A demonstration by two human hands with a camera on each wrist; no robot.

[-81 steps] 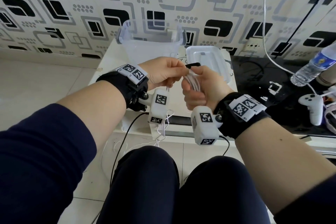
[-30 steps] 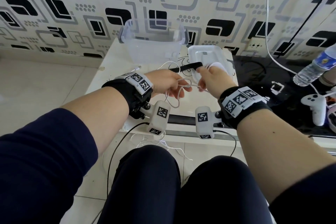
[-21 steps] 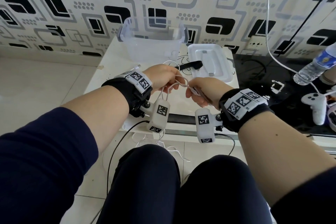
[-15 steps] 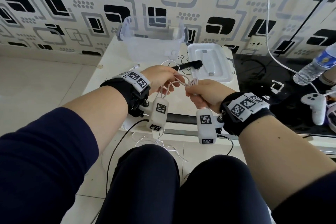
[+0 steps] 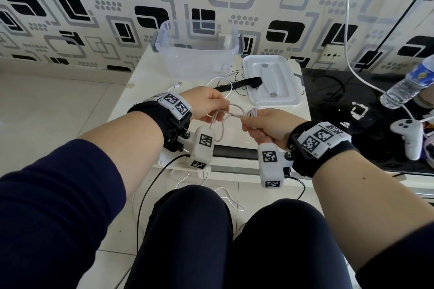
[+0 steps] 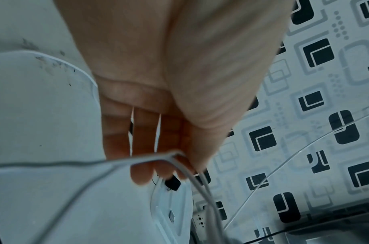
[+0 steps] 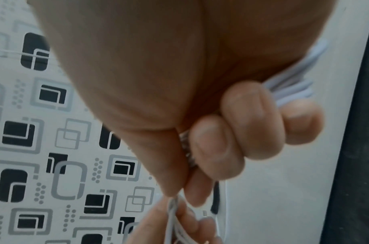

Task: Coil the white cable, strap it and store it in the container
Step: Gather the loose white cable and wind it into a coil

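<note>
The white cable stretches in loops between my two hands above the white table. My left hand pinches a bend of the cable between thumb and fingers. My right hand is curled round a bundle of cable strands. One end with a USB plug lies on the table behind my left hand. The black strap lies flat on the table, partly on the lid. The clear container stands open at the back of the table.
The container's white lid lies right of the container. A black glass surface to the right carries a water bottle and a white game controller. More white cable trails on the floor by my knees.
Earlier both hands held the bundle with the strap. The strap now lies on the table, loops have come loose, and my hands have drawn apart, pulling the cable between them.
</note>
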